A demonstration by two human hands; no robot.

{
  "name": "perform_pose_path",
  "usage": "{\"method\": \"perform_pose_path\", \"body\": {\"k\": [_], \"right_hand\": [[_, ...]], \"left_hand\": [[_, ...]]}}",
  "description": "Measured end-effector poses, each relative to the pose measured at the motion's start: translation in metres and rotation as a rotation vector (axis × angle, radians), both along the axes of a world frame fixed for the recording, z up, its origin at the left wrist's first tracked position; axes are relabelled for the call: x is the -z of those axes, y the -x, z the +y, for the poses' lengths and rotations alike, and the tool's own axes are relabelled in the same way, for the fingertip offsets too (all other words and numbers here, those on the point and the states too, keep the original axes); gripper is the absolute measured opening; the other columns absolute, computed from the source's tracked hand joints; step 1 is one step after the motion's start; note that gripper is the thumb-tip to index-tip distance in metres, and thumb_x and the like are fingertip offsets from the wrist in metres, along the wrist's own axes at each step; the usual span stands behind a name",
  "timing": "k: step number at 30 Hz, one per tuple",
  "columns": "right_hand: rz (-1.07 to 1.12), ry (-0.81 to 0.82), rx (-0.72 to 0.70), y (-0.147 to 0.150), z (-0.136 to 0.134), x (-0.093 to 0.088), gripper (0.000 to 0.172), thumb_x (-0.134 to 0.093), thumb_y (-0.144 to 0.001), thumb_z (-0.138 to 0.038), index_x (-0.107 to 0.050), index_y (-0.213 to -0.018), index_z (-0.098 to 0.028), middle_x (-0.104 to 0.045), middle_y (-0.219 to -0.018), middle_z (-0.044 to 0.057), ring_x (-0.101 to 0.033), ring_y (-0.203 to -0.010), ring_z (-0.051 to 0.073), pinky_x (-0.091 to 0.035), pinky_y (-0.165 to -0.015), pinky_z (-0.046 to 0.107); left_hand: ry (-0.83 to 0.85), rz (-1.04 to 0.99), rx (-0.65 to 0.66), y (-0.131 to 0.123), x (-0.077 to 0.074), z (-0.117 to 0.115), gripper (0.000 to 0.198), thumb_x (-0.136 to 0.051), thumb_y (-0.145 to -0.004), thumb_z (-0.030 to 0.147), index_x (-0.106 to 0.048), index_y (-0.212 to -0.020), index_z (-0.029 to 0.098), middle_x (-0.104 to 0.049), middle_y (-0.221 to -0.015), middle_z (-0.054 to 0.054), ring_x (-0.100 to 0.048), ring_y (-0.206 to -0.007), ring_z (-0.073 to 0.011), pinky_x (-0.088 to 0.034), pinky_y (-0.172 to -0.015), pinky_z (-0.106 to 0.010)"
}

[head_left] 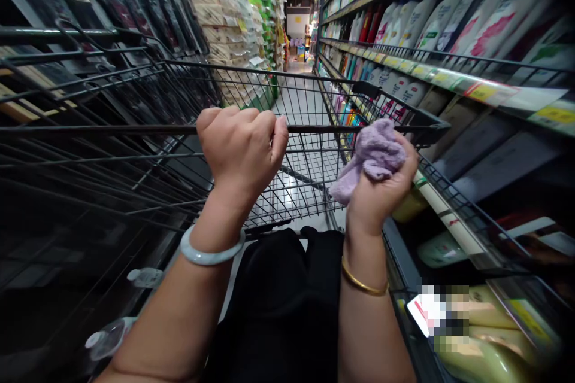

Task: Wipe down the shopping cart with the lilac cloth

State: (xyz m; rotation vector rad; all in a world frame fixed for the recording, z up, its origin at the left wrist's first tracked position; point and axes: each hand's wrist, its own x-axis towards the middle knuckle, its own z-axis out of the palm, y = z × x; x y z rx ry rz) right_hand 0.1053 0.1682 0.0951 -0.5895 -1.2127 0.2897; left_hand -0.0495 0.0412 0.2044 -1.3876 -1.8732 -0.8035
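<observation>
A black wire shopping cart (309, 109) stands right in front of me. My left hand (242, 140) is wrapped round its dark handle bar (135, 130), left of the middle. A pale bangle (211, 254) circles that wrist. Near the bar's right end, my right hand (390, 185) is closed on a crumpled lilac cloth (380, 149). The cloth hangs over the palm and hides part of the bar, so I cannot tell whether these fingers also grip it. A thin gold bangle (363, 281) is on the right wrist.
Shelves on the right hold rows of shampoo-like bottles (442, 18) behind a price-label rail (449, 75). Stacked tissue-like packs (220, 18) and dark hanging packages (130, 0) line the left. A narrow tiled aisle (294, 90) runs ahead. Clear plastic bottles (146, 277) lie low on the left.
</observation>
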Motion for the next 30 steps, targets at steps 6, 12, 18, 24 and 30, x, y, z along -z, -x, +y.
{"method": "perform_pose_path", "body": {"k": [6, 12, 18, 24, 30], "right_hand": [[-0.04, -0.112, -0.034, 0.023, -0.024, -0.013, 0.032, -0.065, -0.094, -0.021, -0.07, -0.124, -0.03, -0.065, -0.13, 0.006, -0.069, -0.129, 0.024, -0.055, -0.12, 0.054], [0.063, -0.047, 0.087, 0.007, -0.003, -0.001, 0.048, -0.061, -0.089, -0.015, -0.067, -0.135, -0.028, -0.066, -0.13, 0.008, -0.068, -0.125, 0.025, -0.054, -0.119, 0.058], [-0.155, -0.136, -0.132, 0.036, -0.046, -0.016, 0.035, -0.064, -0.097, -0.019, -0.07, -0.128, -0.032, -0.064, -0.132, 0.006, -0.069, -0.128, 0.023, -0.06, -0.114, 0.047], [0.055, -0.089, -0.082, 0.022, -0.012, -0.003, 0.045, -0.063, -0.092, -0.017, -0.065, -0.135, -0.032, -0.064, -0.132, 0.004, -0.068, -0.129, 0.023, -0.054, -0.12, 0.054], [0.09, 0.008, 0.025, 0.007, -0.008, 0.0, 0.05, -0.061, -0.085, -0.013, -0.067, -0.132, -0.026, -0.068, -0.131, 0.006, -0.069, -0.125, 0.024, -0.054, -0.119, 0.056]], "left_hand": [[0.005, 0.021, -0.011, 0.0, 0.0, 0.0, 0.046, -0.044, -0.108, 0.045, -0.043, -0.066, 0.024, -0.058, -0.07, -0.006, -0.053, -0.083, -0.0278, -0.033, -0.092, -0.052], [-0.008, 0.049, -0.012, 0.001, 0.001, 0.0, 0.046, -0.043, -0.108, 0.045, -0.043, -0.066, 0.024, -0.057, -0.07, -0.005, -0.053, -0.081, -0.0269, -0.034, -0.091, -0.051], [-0.028, 0.004, 0.02, 0.001, 0.001, 0.0, 0.045, -0.046, -0.107, 0.044, -0.044, -0.066, 0.024, -0.055, -0.068, -0.006, -0.054, -0.085, -0.0281, -0.032, -0.093, -0.05], [0.011, 0.016, -0.003, 0.0, -0.001, -0.001, 0.046, -0.044, -0.107, 0.045, -0.042, -0.067, 0.024, -0.055, -0.07, -0.006, -0.053, -0.082, -0.0275, -0.032, -0.092, -0.051], [-0.027, 0.039, 0.007, 0.002, 0.001, 0.0, 0.046, -0.045, -0.107, 0.044, -0.043, -0.066, 0.024, -0.055, -0.067, -0.005, -0.054, -0.083, -0.0277, -0.034, -0.093, -0.051]]}}
